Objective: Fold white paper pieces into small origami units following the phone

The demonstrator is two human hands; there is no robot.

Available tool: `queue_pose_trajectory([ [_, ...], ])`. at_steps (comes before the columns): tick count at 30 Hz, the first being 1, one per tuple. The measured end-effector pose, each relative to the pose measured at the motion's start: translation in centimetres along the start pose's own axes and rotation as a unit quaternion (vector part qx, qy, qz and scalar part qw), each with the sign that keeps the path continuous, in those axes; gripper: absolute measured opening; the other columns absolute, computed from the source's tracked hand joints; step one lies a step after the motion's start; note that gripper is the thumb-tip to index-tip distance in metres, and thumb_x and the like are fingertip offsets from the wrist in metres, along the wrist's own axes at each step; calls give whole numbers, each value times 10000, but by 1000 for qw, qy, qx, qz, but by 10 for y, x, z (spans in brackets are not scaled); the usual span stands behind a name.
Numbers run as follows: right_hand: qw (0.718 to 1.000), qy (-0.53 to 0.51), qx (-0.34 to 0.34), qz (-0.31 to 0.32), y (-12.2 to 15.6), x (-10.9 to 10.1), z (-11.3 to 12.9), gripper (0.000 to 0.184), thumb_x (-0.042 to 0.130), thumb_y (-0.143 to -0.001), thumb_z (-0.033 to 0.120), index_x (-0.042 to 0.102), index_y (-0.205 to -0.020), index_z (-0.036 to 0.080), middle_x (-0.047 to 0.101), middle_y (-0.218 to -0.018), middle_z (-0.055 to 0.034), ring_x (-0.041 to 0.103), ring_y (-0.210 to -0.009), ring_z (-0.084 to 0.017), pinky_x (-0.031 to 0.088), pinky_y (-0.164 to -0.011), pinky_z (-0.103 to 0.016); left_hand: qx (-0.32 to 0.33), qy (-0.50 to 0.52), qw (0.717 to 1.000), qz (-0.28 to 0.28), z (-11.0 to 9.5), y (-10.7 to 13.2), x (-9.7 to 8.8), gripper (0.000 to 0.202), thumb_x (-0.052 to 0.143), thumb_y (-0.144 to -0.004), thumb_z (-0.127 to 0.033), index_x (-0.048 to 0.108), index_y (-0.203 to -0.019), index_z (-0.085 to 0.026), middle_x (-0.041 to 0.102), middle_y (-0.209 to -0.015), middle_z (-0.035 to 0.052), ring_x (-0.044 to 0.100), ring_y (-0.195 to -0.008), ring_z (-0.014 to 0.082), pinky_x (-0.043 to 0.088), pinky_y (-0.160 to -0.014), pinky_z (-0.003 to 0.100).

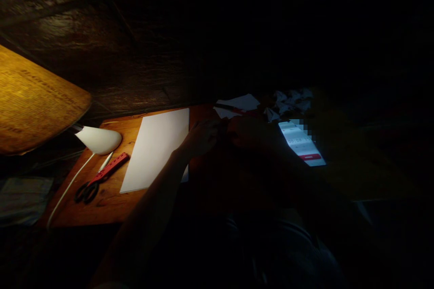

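Note:
My left hand [202, 136] is dim, just past the right edge of a stack of white paper [159, 144]. Its fingers are bent toward my right hand [242, 130], which is curled and almost lost in shadow. The two hands come close together over the table, fingertips facing. Whatever lies between them is too dark to make out. Beyond them rests a smaller pile of cut paper [249, 101] with a dark and red tool [230, 108] across it, its kind unclear. To the right of my right hand lies a lit phone [301, 142].
Small folded white paper pieces [288, 101] cluster behind the phone. At left, a lamp with a yellow shade [37, 104] and white base [101, 140] stands on the wooden table [111, 210]. Near it lie scissors [90, 191], a red perforated strip [113, 167] and a white cord [69, 185].

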State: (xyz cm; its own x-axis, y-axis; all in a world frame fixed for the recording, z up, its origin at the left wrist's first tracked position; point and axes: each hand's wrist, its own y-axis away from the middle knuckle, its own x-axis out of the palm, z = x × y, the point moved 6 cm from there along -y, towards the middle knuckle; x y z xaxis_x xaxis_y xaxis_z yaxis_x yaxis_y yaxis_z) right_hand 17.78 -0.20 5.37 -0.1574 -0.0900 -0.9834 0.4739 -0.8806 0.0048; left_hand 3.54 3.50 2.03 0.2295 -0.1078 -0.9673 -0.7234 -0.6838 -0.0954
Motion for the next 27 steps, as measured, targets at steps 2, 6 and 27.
queue_pose_trajectory([
  [2, 1000, -4, -8, 4, 0, 2, -1, 273, 582, -892, 195, 814, -1033, 165, 778, -1127, -119, 696, -950, -236, 466, -805, -336, 4, -3, 1000, 0, -2, 1, -1, 274, 581, -872, -156, 751, -1070, -238, 644, -1460, 53, 561, -1342, 315, 465, -1134, 526],
  [6, 999, 5, -38, 12, 0, 3, 4, 256, 584, -884, 184, 806, -1005, 145, 778, -1145, -132, 697, -1024, -253, 480, -876, -353, -5, -2, 1000, 6, -7, 1, -6, 344, 583, -858, -151, 727, -1158, -236, 684, -1404, 65, 581, -1314, 311, 461, -1122, 514],
  [27, 995, 68, 20, 63, 0, -5, 23, 330, 624, -875, 253, 809, -1079, 71, 770, -1121, -247, 730, -1020, -357, 535, -813, -385, -14, -69, 997, 30, -31, -2, -11, 267, 591, -911, -224, 751, -1103, -132, 758, -1063, 169, 694, -1069, 344, 510, -970, 495],
])
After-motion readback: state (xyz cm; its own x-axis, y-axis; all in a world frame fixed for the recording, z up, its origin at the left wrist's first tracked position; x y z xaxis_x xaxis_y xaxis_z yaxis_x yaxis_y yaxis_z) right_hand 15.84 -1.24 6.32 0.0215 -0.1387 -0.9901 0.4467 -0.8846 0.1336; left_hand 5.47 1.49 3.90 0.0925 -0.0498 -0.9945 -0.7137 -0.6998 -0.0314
